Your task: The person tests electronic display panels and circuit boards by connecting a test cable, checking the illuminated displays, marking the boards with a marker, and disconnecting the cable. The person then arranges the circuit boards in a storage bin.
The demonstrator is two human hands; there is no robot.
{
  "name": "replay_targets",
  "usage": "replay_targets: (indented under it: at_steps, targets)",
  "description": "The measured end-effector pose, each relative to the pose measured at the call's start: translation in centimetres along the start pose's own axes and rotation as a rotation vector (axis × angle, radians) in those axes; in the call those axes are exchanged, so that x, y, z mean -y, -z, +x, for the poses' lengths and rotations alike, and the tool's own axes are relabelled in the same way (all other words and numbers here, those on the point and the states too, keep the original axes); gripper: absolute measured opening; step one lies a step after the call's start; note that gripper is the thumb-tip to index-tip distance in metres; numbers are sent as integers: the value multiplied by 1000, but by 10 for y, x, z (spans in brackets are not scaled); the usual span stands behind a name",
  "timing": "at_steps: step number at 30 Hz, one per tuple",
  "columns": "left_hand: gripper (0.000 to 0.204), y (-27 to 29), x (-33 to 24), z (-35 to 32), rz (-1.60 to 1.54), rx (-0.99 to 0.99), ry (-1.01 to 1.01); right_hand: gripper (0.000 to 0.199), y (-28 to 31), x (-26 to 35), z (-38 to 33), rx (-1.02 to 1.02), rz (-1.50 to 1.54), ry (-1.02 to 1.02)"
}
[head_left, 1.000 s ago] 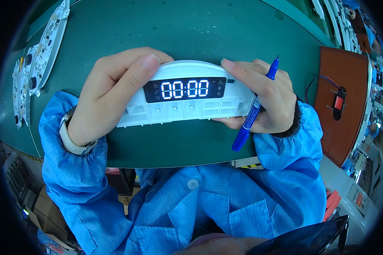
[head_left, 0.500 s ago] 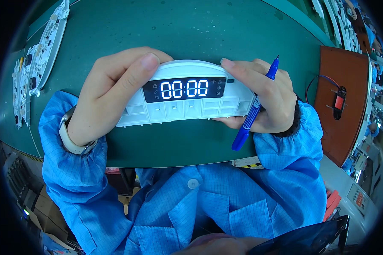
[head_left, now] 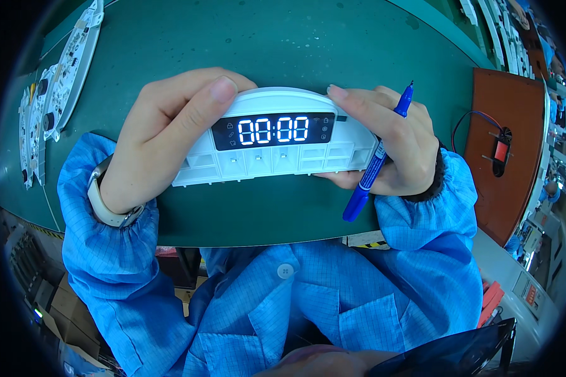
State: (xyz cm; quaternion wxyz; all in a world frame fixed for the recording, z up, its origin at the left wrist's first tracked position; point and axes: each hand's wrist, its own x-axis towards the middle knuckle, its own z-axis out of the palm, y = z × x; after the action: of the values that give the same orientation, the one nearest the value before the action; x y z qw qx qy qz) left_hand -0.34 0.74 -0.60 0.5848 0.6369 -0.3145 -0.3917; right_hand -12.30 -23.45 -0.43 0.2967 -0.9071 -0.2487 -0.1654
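A curved white plastic display panel is held up between my hands over the green table, its black window lit with white digits. My left hand grips its left end, thumb on the top edge and the other fingers hidden behind. On the right end my right hand closes, thumb along the top corner and a finger under the lower edge. That hand also carries a blue marker pen, uncapped tip pointing up and away, lying across the fingers.
White curved panels with circuit boards stand at the far left of the green table. To the right, a brown board bears a small black device with a red display and a wire. Another work line runs along the far right.
Almost nothing differs. The panel and both hands have shifted very slightly; the digits stay lit and the grip is the same.
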Motion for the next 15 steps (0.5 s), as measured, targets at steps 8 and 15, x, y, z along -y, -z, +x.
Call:
replay_targets:
  at_steps: [8,15]
  targets:
    - [42,0,0,0,17,-10,30,57,-2,-2,0,-14,1,14]
    - [42,0,0,0,6,-8,12,57,1,1,1,16,-5,-10]
